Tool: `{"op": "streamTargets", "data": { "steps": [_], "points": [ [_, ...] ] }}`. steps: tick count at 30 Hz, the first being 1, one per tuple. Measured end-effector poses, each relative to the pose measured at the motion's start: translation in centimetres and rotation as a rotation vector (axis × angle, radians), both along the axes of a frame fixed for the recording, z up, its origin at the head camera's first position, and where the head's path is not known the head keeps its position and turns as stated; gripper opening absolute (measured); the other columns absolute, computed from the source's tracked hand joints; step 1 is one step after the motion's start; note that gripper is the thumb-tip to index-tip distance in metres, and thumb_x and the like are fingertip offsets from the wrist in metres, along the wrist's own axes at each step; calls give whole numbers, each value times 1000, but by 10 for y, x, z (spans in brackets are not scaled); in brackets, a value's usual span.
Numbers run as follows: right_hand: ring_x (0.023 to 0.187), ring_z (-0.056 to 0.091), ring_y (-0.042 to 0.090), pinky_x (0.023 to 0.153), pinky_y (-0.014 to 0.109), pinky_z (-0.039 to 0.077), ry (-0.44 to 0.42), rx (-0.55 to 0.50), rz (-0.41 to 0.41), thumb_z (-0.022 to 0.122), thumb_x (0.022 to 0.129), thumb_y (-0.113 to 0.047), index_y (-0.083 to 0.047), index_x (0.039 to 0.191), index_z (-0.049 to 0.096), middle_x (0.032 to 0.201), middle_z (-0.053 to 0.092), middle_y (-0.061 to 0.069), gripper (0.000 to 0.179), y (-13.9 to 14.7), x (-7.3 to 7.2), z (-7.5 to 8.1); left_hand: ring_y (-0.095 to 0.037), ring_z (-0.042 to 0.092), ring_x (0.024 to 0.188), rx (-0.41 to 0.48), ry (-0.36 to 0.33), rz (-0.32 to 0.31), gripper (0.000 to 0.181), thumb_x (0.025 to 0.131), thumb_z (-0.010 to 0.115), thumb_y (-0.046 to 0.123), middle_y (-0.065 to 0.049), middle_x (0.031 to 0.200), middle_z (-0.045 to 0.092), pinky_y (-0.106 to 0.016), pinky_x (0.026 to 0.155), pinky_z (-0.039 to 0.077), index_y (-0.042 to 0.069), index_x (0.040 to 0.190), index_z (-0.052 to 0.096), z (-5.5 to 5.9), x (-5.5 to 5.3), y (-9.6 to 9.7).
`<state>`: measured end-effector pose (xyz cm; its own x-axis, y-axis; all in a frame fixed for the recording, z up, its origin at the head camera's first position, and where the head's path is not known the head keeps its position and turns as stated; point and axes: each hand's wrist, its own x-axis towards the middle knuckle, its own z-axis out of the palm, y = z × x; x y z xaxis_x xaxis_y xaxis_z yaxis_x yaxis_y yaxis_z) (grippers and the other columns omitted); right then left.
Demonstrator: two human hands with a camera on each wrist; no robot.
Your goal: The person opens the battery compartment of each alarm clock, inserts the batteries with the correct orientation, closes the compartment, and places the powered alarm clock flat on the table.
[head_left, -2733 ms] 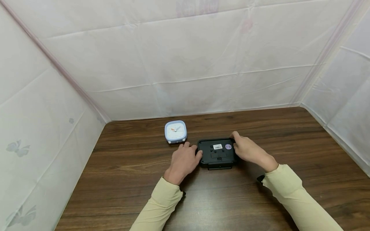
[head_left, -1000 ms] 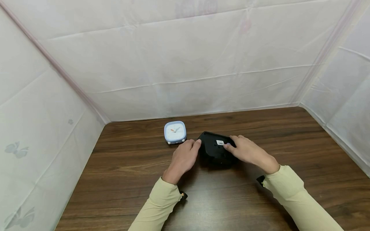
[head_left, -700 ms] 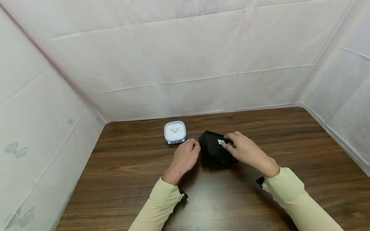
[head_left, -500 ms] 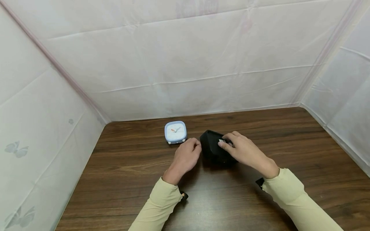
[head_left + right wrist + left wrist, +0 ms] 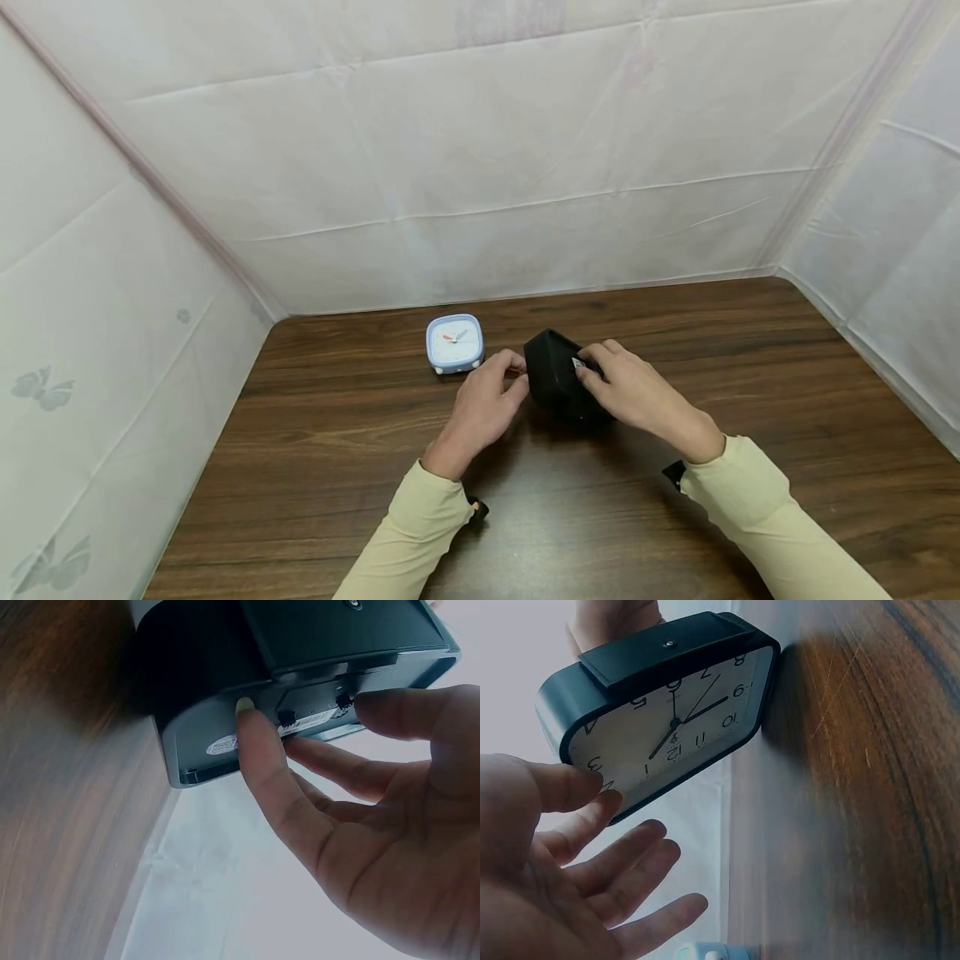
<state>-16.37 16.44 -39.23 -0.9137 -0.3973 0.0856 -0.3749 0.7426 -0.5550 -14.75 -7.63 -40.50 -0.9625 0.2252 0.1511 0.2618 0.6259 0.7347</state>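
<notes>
A black alarm clock [image 5: 558, 379] stands tilted on the table, its left end raised. Its white dial [image 5: 671, 724], with numbers upside down, shows in the left wrist view. My left hand [image 5: 483, 408] is at the raised end, thumb and forefinger touching the rim by the 3, other fingers spread and nearly straight. On the back, my right hand [image 5: 375, 795] grips with bent fingers: the thumb meets a small black knob and the forefinger rests on the panel, beside a barcode label [image 5: 307, 722] and a round sticker [image 5: 221, 745]. Part of the back is hidden by that hand.
A small blue alarm clock [image 5: 455, 342] with a white face lies just left of the black one, close to my left hand. The dark wooden table [image 5: 337, 467] meets pale cloth walls [image 5: 480, 167] at the back and sides.
The black clock, earlier lying flat with its back up, has tilted with its left end rising. My right hand has moved from its edge onto its back; the left fingers have opened out.
</notes>
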Motion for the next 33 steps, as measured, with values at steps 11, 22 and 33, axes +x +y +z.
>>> {"op": "streamTargets", "data": {
  "steps": [11,22,33],
  "points": [
    [117,65,35,98,57,50,-90,-67,-37,40,111,-62,-1,142,63,137,62,19,72,1,3,6,-25,63,123,22,-59,-42,33,113,51,25,-7,134,68,-50,102,49,15,140,67,0,0,0],
    [79,66,19,76,46,59,-200,-161,-46,41,109,-65,-4,144,58,111,67,11,72,1,2,7,-23,64,117,11,-47,-99,39,115,44,32,-6,126,70,-49,99,50,16,141,68,-2,0,1],
    [82,69,29,61,41,61,-283,-296,-36,42,111,-61,-11,140,60,104,68,12,61,1,4,10,-28,61,129,0,-123,-107,53,115,38,47,-9,135,68,-51,108,47,14,146,66,-4,1,3]
  ]
}}
